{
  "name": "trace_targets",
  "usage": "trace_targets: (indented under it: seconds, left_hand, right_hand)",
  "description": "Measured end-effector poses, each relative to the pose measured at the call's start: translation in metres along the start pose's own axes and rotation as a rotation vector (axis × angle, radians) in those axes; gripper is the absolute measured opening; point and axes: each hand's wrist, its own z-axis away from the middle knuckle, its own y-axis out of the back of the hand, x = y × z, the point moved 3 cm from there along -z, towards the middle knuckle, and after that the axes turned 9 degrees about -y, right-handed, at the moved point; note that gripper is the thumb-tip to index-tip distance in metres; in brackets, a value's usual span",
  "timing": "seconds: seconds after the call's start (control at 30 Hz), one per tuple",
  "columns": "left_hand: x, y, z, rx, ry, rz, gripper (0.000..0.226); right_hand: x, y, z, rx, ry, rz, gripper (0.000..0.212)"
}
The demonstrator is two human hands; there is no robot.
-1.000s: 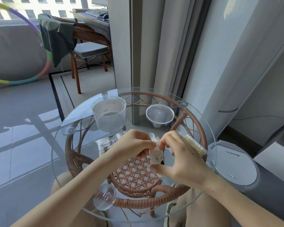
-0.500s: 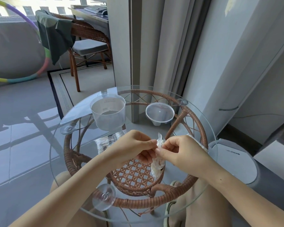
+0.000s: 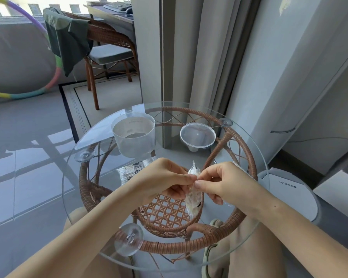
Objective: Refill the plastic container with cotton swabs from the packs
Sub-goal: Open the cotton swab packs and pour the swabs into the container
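A clear plastic pack of cotton swabs (image 3: 193,199) hangs upright over the middle of the round glass table (image 3: 84,197). My left hand (image 3: 161,179) and my right hand (image 3: 221,181) both pinch its top edge, fingertips nearly touching. The round translucent plastic container (image 3: 134,135) stands open at the back left of the table. Its clear lid (image 3: 197,135) lies to the right of it. Another pack (image 3: 129,172) lies flat behind my left hand, partly hidden. Swabs of a further pack (image 3: 244,171) peek out behind my right hand.
The glass top rests on a wicker frame (image 3: 247,155) with suction cups. A white robot vacuum (image 3: 289,193) sits on the floor to the right. A wicker chair (image 3: 107,47) and a hula hoop (image 3: 54,73) stand behind on the left, curtains behind the table.
My hands have closed in on the pack's top, which now stands upright between my fingertips. My right hand rose slightly and hides more of the swabs behind it.
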Motion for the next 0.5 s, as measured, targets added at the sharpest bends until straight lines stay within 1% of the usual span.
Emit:
trace_targets:
  seconds: [0.2,0.3,0.4,0.5]
  left_hand:
    - [0.0024,-0.0006,0.0,0.035,0.016,-0.101,0.016]
    - [0.0043,-0.003,-0.0011,0.042,0.015,-0.15,0.02]
    - [0.006,-0.005,-0.003,0.033,0.011,-0.204,0.026]
    - [0.0093,-0.0074,-0.0044,0.001,-0.001,-0.249,0.024]
  right_hand:
    - [0.0045,-0.0009,-0.004,-0.051,-0.024,-0.078,0.007]
    - [0.0046,-0.0007,-0.0046,-0.077,-0.036,-0.093,0.007]
    - [0.0052,0.0009,-0.0041,-0.099,-0.04,-0.093,0.009]
    - [0.0062,0.0039,-0.0032,-0.124,-0.043,-0.108,0.01]
